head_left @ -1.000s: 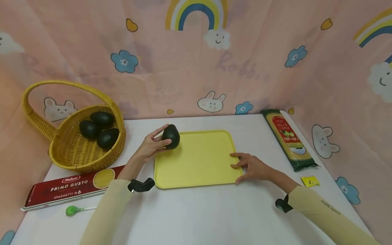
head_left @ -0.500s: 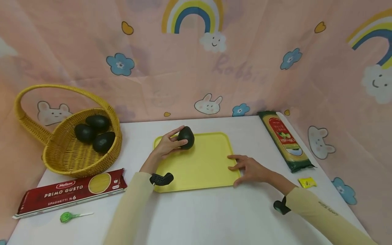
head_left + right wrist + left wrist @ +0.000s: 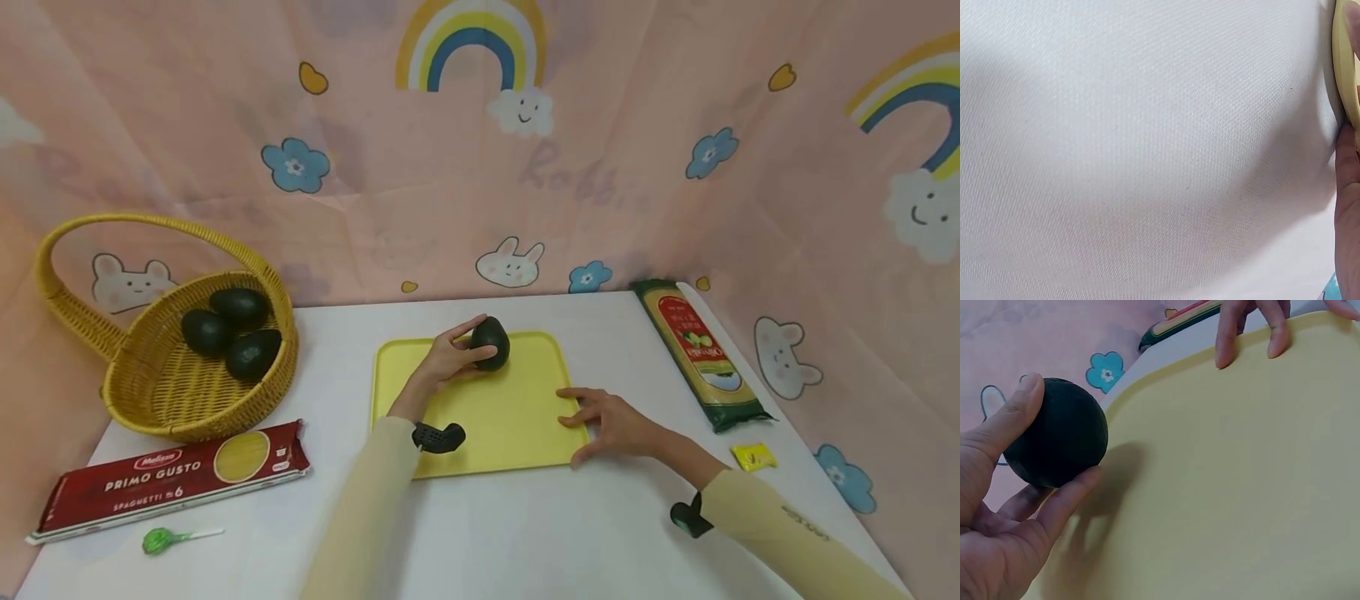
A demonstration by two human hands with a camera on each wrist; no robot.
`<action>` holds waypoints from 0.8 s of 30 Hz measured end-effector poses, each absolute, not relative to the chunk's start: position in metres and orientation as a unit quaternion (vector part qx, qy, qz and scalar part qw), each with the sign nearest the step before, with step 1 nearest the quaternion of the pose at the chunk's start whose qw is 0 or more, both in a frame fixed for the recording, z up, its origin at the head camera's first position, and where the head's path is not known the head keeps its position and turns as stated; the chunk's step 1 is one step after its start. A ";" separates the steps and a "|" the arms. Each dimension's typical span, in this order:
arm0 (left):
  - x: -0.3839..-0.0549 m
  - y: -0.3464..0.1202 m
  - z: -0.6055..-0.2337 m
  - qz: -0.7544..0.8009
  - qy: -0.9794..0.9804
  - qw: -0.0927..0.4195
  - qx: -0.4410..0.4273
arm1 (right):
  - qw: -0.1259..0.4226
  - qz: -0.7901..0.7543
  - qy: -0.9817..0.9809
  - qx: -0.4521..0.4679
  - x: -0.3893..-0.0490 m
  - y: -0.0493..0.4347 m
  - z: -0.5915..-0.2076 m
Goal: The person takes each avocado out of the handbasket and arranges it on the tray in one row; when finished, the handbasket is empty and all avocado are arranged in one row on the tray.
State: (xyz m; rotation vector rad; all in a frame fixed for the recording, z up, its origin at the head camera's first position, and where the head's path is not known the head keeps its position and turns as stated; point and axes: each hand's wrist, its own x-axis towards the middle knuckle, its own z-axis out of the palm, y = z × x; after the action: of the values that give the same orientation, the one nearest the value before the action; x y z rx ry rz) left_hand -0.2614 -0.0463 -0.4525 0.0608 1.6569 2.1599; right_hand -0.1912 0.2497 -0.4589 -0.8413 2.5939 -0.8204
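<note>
Tabletop [image 3: 525, 533] in white, pink rainbow-print backdrop [image 3: 427, 200], yellow tray [image 3: 510, 421]

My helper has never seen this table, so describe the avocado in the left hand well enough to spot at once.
Find the yellow tray on the white table. Over its far half, the left hand grips a dark avocado. It is the only one held; the other three lie in the wicker basket.
</note>
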 end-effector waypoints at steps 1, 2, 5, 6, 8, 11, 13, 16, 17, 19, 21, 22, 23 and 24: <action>-0.262 -0.043 -0.454 0.774 0.598 0.207 0.019 | 0.147 -0.283 0.902 -0.292 -0.191 0.250 -0.459; -0.262 -0.039 -0.454 0.772 0.602 0.205 0.017 | 0.147 -0.282 0.902 -0.290 -0.190 0.250 -0.459; -0.261 -0.031 -0.455 0.763 0.616 0.193 0.022 | 0.145 -0.279 0.903 -0.291 -0.189 0.249 -0.459; -0.261 -0.028 -0.455 0.758 0.625 0.187 0.026 | 0.145 -0.279 0.903 -0.292 -0.189 0.249 -0.459; -0.260 -0.023 -0.455 0.749 0.639 0.174 0.033 | 0.143 -0.277 0.904 -0.294 -0.188 0.250 -0.459; -0.260 -0.015 -0.455 0.726 0.670 0.149 0.043 | 0.141 -0.275 0.904 -0.297 -0.187 0.251 -0.459; -0.261 -0.010 -0.456 0.717 0.682 0.135 0.053 | 0.140 -0.273 0.904 -0.298 -0.187 0.251 -0.459; -0.263 -0.002 -0.458 0.711 0.689 0.121 0.066 | 0.137 -0.272 0.904 -0.301 -0.187 0.251 -0.459; -0.264 0.001 -0.459 0.712 0.688 0.121 0.068 | 0.136 -0.271 0.904 -0.302 -0.187 0.251 -0.458; -0.266 0.005 -0.461 0.711 0.689 0.120 0.071 | 0.131 -0.269 0.903 -0.308 -0.188 0.251 -0.458; -0.267 0.010 -0.462 0.701 0.699 0.118 0.074 | 0.128 -0.269 0.903 -0.311 -0.188 0.251 -0.458; -0.268 0.012 -0.462 0.695 0.706 0.116 0.077 | 0.124 -0.265 0.903 -0.315 -0.188 0.251 -0.458; -0.268 0.014 -0.462 0.687 0.713 0.114 0.080 | 0.123 -0.265 0.903 -0.316 -0.189 0.251 -0.458; -0.268 0.015 -0.462 0.681 0.719 0.112 0.084 | 0.121 -0.264 0.903 -0.317 -0.189 0.251 -0.458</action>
State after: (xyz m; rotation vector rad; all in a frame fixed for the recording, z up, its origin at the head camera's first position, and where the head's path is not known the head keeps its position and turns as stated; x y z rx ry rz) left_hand -0.2684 0.0155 -0.4625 0.2466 2.1103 1.9996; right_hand -0.1889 0.2512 -0.4576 -0.9270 2.6368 -0.7725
